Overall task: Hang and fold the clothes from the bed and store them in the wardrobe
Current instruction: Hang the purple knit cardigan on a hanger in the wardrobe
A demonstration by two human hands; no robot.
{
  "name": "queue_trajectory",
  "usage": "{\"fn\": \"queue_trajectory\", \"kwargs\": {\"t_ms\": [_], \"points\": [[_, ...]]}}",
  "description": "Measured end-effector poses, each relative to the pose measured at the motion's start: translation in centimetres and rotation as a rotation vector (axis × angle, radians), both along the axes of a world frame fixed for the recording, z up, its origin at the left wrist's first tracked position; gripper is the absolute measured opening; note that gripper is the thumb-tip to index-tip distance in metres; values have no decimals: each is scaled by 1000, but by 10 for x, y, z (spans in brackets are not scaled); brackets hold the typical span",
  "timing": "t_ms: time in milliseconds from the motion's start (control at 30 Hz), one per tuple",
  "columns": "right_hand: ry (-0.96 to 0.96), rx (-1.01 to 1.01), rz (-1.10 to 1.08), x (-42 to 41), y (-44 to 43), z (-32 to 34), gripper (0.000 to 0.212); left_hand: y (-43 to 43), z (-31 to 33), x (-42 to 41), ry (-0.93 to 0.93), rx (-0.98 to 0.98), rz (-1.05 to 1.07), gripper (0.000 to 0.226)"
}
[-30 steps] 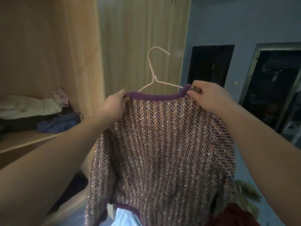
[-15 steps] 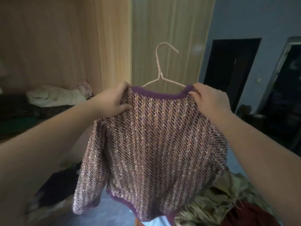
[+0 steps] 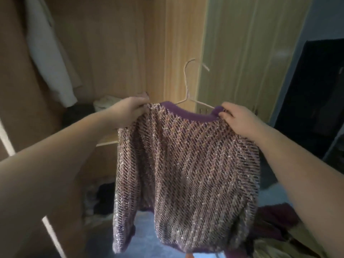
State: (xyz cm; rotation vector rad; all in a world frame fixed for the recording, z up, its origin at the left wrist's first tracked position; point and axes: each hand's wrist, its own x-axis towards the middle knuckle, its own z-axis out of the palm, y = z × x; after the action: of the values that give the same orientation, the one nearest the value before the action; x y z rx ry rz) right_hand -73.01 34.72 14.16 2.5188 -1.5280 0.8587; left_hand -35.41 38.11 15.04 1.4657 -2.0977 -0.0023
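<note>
Two grips clenched: left hand [image 3: 130, 109] and right hand [image 3: 240, 119], each on a sparkly sweater [image 3: 186, 164] shoulder, mid-frame. Keep wire hanger [image 3: 187, 86] hook upright, shoulders level, entering wardrobe [image 3: 121, 53] at left.

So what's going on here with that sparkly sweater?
A person is holding up a purple sparkly sweater on a thin wire hanger, facing an open wardrobe. The left hand grips one shoulder of the sweater and the right hand pinches the other, by the collar. The hanger's hook sticks up free, not yet on any rail. A pale garment already hangs inside the wardrobe, and more clothes lie in a heap at the lower right.
</note>
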Motion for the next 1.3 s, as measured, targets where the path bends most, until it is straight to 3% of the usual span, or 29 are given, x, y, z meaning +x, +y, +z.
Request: {"fn": "queue_trajectory", "kwargs": {"t_ms": [100, 167, 267, 433, 500, 633, 733, 867, 933, 1000, 1033, 1100, 1167, 1233, 1300], "points": [[-35, -129, 98, 35, -14, -16, 4, 14, 8, 14, 163, 64, -119, 16], [-23, -217, 96, 48, -25, -19, 16, 19, 9, 35, 200, 85, -119, 14], [-69, -289, 10, 58, -45, -18, 10, 17, 2, 81, 133, 159, -52, 32], [20, -220, 36, 129, -77, -23, 12, -4, -15, 106, -58, 529, 36, 56], [-2, -140, 96, 157, -97, -27, 13, -19, -26, 107, 4, 510, 93, 54], [-150, 111, 343, 193, -151, -31, 27, -43, -49, 137, 226, 334, 191, 12], [-44, 174, 352, 221, -202, -28, 33, -64, -44, 168, 271, 290, 238, 12], [124, 256, 206, 265, -272, -25, 80, -105, -21, 203, 244, 281, 349, 17], [229, -29, 135, 290, -300, -24, 60, -130, -11, 218, 248, 288, 425, 20], [70, -363, 175, 322, -314, -24, 22, -153, -8, 232, 292, 280, 489, 21], [-77, -406, 216, 340, -312, -21, 9, -162, -8, 238, 335, 274, 514, 21], [-322, -179, 368, 377, -307, -17, 13, -178, -10, 247, 453, 272, 543, 21], [-382, 271, 545, 412, -297, -12, 23, -191, -7, 252, 651, 267, 524, 20], [-484, 632, 691, 441, -291, -4, 24, -207, 0, 252, 958, 257, 398, 20], [-641, 795, 750, 465, -294, 14, 27, -227, 8, 250, 1173, 233, 236, 26]]}}
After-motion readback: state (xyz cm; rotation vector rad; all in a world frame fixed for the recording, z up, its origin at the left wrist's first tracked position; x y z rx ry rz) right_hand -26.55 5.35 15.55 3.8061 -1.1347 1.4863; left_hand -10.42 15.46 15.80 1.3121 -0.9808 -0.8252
